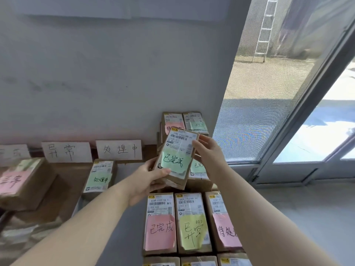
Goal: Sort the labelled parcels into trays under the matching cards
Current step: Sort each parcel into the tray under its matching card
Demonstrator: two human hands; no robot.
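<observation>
head view; both hands are raised in front of a grey wall [96, 83]; the held parcel [175, 158] is brown, with a white shipping label and a green note reading "已完成"; it sits between the two hands, tilted, its top leaning to the right.
the left hand [151, 177] grasps its lower left corner, thumb across the front beside the green note, fingers curled underneath; the right hand [207, 156] pinches its upper right edge; the fingers behind the parcel are hidden.

left of the left hand, against the wall, stands the processing card [119, 149], white, written "处理中"; further left is the abnormal card [67, 151], written "异常"; a third card [13, 153] at the frame edge is unreadable.
just below the processing card, near the left wrist, lies the green-note parcel [99, 177], marked "处理中", on a brown surface; i cannot tell whether that surface is a tray.
far left, below the abnormal card, is the pink-note parcel [21, 181], also marked "异常".

below both hands three parcels lie side by side, touching: the pink front parcel [160, 223] marked "已完成"; the yellow-note parcel [194, 225]; the right front parcel [224, 221], pink note partly covered by the right forearm; more parcels below are cut by the frame.
beyond the hands two back parcels [173, 121] lean at the wall; the covered parcel [198, 167], green note, shows just behind the held parcel.

right of the right hand is a screened window [269, 93]; a ladder [264, 35] stands outside.
</observation>
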